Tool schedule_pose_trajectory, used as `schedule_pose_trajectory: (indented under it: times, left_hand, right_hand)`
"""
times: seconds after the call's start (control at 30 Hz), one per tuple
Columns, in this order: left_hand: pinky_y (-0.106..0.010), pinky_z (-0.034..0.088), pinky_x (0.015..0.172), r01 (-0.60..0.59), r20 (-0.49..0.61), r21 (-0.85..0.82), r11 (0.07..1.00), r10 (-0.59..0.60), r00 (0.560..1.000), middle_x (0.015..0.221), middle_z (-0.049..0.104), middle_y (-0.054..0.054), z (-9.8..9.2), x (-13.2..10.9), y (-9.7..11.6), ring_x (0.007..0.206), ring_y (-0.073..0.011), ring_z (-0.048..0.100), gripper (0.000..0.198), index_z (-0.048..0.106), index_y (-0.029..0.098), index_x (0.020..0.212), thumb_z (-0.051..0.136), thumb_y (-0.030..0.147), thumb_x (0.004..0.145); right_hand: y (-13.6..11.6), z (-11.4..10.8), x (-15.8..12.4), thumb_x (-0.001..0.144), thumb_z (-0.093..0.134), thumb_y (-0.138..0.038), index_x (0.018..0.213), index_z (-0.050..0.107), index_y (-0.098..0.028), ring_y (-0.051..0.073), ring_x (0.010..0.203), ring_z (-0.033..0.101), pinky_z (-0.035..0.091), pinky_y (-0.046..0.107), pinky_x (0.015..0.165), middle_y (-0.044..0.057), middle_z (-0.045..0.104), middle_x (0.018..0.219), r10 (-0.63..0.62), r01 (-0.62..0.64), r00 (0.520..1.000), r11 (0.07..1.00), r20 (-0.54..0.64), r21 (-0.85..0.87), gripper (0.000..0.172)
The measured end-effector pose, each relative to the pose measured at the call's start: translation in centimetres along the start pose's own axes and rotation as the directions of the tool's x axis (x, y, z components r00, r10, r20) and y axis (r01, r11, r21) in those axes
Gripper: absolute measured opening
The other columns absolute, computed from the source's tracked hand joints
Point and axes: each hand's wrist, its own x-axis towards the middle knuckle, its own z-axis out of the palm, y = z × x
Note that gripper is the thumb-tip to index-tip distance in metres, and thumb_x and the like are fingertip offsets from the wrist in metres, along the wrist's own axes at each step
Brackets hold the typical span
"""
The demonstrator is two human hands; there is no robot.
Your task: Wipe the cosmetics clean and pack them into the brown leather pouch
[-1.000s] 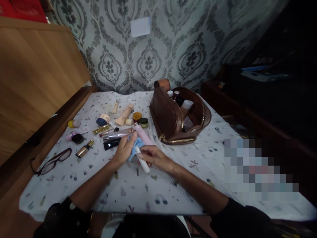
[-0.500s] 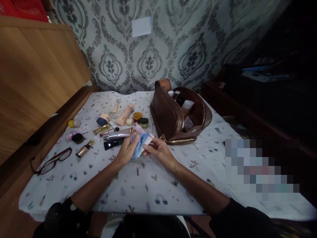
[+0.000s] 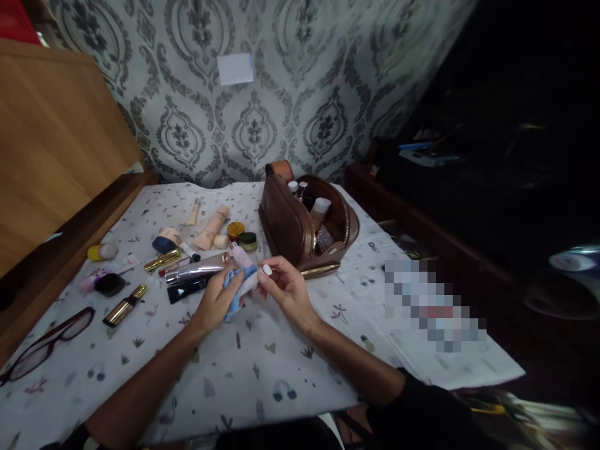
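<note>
My left hand (image 3: 213, 307) is closed around a crumpled light blue cloth (image 3: 232, 306), pressed against a white tube (image 3: 250, 282). The tube has a white end with a red ring, and the fingers of my right hand (image 3: 287, 292) grip it there. Just beyond my hands lie a pink bottle (image 3: 240, 256), a shiny silver-pink tube (image 3: 199, 270) and a black tube (image 3: 186, 290). A brown cosmetic bag (image 3: 288, 219) stands unzipped behind my right hand, with bottles and a glittery item inside.
Left on the patterned tablecloth (image 3: 244, 387) are glasses (image 3: 51, 344), a gold-capped bottle (image 3: 124, 306), a dark round brush (image 3: 109, 284) and several cosmetics, including a beige tube (image 3: 213, 228). A wooden panel (image 3: 60, 125) borders the left. A blurred-out patch covers the table's right side.
The view has turned right, shifting the table's contents leftward. More of the white tube shows outside the blue cloth, its ringed end now plainly visible at my right fingers.
</note>
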Motion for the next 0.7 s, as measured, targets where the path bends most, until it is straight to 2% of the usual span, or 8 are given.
schedule_pose_trajectory:
  times: [0.13,0.27,0.33,0.4,0.5,0.57,0.7]
  left_hand:
    - [-0.020,0.043,0.046,0.042,0.026,0.016,0.999,-0.042,0.999,0.060,0.058,0.002,0.2,-0.2,0.2,0.050,-0.0110,0.055,0.044,0.057,0.017,0.083,0.053,0.060,0.089]
    - [-0.021,0.042,0.047,0.035,0.041,0.025,0.999,-0.036,0.999,0.058,0.059,0.000,0.0,-0.1,0.0,0.051,-0.0122,0.054,0.045,0.056,0.018,0.076,0.051,0.060,0.090]
    - [-0.022,0.041,0.048,0.050,0.029,0.036,0.998,-0.051,0.998,0.058,0.060,0.000,-0.2,0.0,-0.1,0.051,-0.0127,0.054,0.044,0.057,0.018,0.076,0.051,0.059,0.090]
    - [-0.022,0.041,0.049,0.053,0.030,0.057,0.997,-0.055,0.998,0.058,0.060,0.000,-0.3,0.1,-0.1,0.052,-0.0131,0.054,0.043,0.057,0.018,0.076,0.051,0.058,0.090]
    - [-0.023,0.042,0.050,0.028,0.045,0.094,0.995,-0.032,0.998,0.058,0.060,0.000,-0.4,0.2,-0.3,0.052,-0.0136,0.054,0.043,0.057,0.019,0.073,0.052,0.058,0.089]
    - [-0.024,0.043,0.050,0.018,0.049,0.122,0.992,-0.024,0.999,0.059,0.060,0.000,-0.4,0.3,-0.4,0.052,-0.0140,0.054,0.043,0.057,0.019,0.073,0.052,0.059,0.089]
    - [-0.024,0.044,0.052,0.009,0.088,0.176,0.984,-0.024,0.996,0.059,0.060,0.000,-0.5,0.4,-0.7,0.053,-0.0146,0.054,0.043,0.058,0.020,0.073,0.050,0.059,0.090]
  right_hand:
    - [-1.7,-1.0,-0.4,0.080,0.072,-0.047,0.091,0.059,-0.020,0.012,0.060,0.059,0.049,0.025,0.054,-0.001,0.060,0.073,-0.056,0.053,0.998,0.996,-0.036,-0.077,0.031]
    - [-6.2,-3.5,-0.5,0.084,0.071,-0.040,0.099,0.063,-0.022,0.013,0.062,0.061,0.051,0.026,0.055,0.000,0.062,0.077,-0.190,0.152,0.971,0.959,-0.144,-0.240,0.024]
    - [-8.9,-5.2,-0.2,0.084,0.072,-0.038,0.099,0.064,-0.023,0.013,0.063,0.061,0.052,0.027,0.057,0.001,0.064,0.080,-0.302,0.217,0.933,0.907,-0.196,-0.360,0.023]
    - [-10.9,-7.0,0.4,0.084,0.072,-0.037,0.101,0.064,-0.023,0.013,0.063,0.061,0.052,0.028,0.058,0.001,0.064,0.081,-0.435,0.275,0.866,0.825,-0.246,-0.493,0.023]
    - [-12.0,-9.4,1.5,0.085,0.071,-0.037,0.099,0.064,-0.023,0.014,0.067,0.062,0.052,0.028,0.061,0.002,0.065,0.084,-0.570,0.310,0.790,0.689,-0.227,-0.655,0.021]
    - [-11.6,-10.6,2.2,0.086,0.070,-0.036,0.098,0.063,-0.023,0.015,0.069,0.062,0.052,0.029,0.063,0.003,0.066,0.085,-0.592,0.287,0.787,0.596,-0.170,-0.750,0.019]
    - [-9.8,-12.2,2.9,0.090,0.063,-0.032,0.100,0.063,-0.020,0.015,0.065,0.060,0.048,0.028,0.061,0.002,0.066,0.081,-0.510,0.197,0.859,0.390,-0.033,-0.900,0.016]
